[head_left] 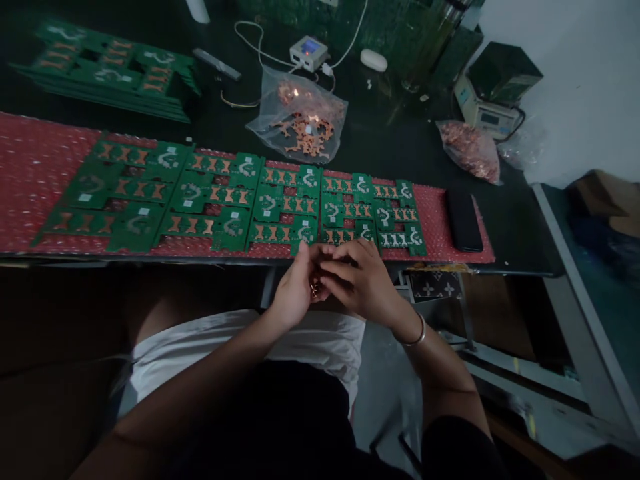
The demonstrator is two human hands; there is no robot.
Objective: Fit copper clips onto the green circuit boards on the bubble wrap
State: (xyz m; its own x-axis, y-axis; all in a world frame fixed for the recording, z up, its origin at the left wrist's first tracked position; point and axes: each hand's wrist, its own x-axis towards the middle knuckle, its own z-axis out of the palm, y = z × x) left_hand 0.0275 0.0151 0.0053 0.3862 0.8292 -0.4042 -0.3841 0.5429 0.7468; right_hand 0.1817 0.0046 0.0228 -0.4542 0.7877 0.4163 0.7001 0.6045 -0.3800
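Observation:
Just in front of the table edge, my left hand is cupped around several small copper pieces. My right hand meets it from the right, its fingers bent in over those pieces; what its fingertips pinch is hidden. Beyond both hands lies a row of green circuit boards, fitted with bow-tie-shaped copper pieces. On the rightmost board, the nearest row shows silvery pads instead of copper. A clear plastic bag with more loose copper pieces lies behind the boards.
Red bubble wrap lies under the boards. A stack of boards stands at the back left. A black phone rests at the right, near a second bag of copper parts and a scale. A small screened device with cables sits behind.

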